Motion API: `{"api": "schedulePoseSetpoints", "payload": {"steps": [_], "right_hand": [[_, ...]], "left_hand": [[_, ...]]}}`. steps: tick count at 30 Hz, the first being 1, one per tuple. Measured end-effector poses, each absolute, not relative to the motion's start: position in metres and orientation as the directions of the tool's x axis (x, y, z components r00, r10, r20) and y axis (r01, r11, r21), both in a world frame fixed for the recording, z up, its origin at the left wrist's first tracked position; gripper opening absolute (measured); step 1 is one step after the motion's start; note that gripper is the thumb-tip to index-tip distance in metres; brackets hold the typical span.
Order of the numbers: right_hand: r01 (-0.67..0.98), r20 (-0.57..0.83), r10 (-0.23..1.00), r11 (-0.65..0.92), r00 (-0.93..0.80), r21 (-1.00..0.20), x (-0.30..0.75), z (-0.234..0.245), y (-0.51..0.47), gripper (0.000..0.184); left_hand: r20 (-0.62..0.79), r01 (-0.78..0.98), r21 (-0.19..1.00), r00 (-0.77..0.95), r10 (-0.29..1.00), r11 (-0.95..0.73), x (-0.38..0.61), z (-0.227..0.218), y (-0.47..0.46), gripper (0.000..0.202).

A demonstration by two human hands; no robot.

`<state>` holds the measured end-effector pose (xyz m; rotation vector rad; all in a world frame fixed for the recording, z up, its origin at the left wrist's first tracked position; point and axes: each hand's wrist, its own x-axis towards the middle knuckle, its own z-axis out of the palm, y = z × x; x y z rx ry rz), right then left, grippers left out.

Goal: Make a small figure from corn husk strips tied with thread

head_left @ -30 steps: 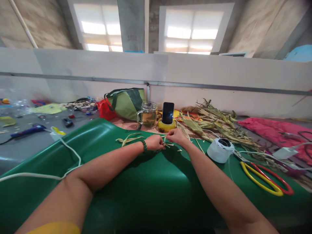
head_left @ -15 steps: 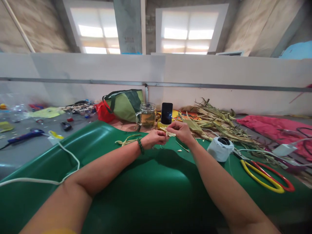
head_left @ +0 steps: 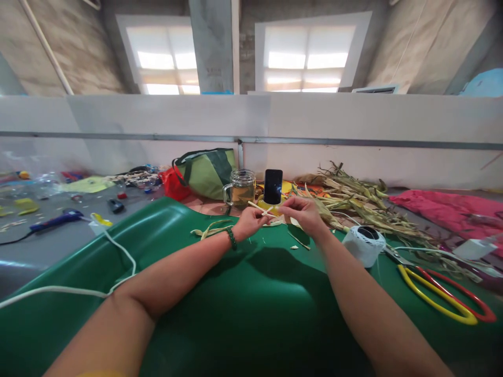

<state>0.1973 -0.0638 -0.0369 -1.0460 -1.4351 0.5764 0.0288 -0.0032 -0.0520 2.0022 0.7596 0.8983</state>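
Observation:
My left hand (head_left: 249,222), with a green bead bracelet at the wrist, pinches a thin pale strip of dried husk (head_left: 258,208) that sticks up past the fingertips. Close on its right, my right hand (head_left: 305,213) has thumb and forefinger closed at the strip's other end. The two hands are just above a green mat (head_left: 271,293), in front of a propped phone (head_left: 273,186). Loose husk pieces (head_left: 212,230) lie on the mat left of the hands, and a few small scraps lie under them.
A pile of dried husks (head_left: 349,193) spreads at the back right. A white roll (head_left: 363,248) and red-and-yellow-handled scissors (head_left: 444,296) lie to the right. Behind stand a glass mug of liquid (head_left: 242,189) and a green bag (head_left: 210,175). A white cable (head_left: 122,251) crosses the left side.
My hands have drawn slightly apart, and the pale strip shows more clearly between them. The whole view has shifted a little, so things sit lower and farther right.

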Motion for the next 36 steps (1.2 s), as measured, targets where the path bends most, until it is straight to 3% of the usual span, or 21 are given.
{"api": "schedulePoseSetpoints", "payload": {"steps": [3,7,10,15,18,22,29,36], "right_hand": [[0.410,0.544,0.835,0.470,0.081,-0.782,0.192,-0.044,-0.060,0.030],[0.463,0.626,0.773,0.520,0.103,-0.718,0.192,-0.046,-0.057,0.023],[0.446,0.639,0.762,0.538,0.104,-0.715,0.196,-0.043,-0.058,0.020],[0.270,0.546,0.811,0.488,0.209,-0.830,0.206,-0.036,-0.059,0.026],[0.218,0.539,0.808,0.496,0.238,-0.840,0.208,-0.035,-0.060,0.032],[0.291,0.573,0.794,0.510,0.204,-0.810,0.198,-0.037,-0.062,0.031],[0.446,0.660,0.738,0.547,0.144,-0.709,0.190,-0.042,-0.063,0.025],[0.638,0.760,0.646,0.557,0.070,-0.532,0.188,-0.046,-0.063,0.013]], "left_hand": [[0.282,0.080,0.906,0.620,0.732,-0.416,0.029,-0.052,-0.005,0.015],[0.266,-0.139,0.961,0.693,0.670,-0.238,0.030,-0.050,-0.012,0.035],[0.243,-0.154,0.969,0.730,0.639,-0.193,0.029,-0.047,-0.014,0.050],[0.256,-0.071,0.951,0.727,0.637,-0.301,0.027,-0.046,-0.012,0.051],[0.324,-0.016,0.908,0.662,0.675,-0.420,0.027,-0.047,-0.009,0.047],[0.425,-0.031,0.864,0.582,0.694,-0.503,0.025,-0.045,-0.008,0.041],[0.357,-0.074,0.917,0.586,0.727,-0.391,0.026,-0.042,-0.013,0.051],[0.416,-0.008,0.841,0.651,0.635,-0.542,0.026,-0.036,-0.013,0.055]]}}
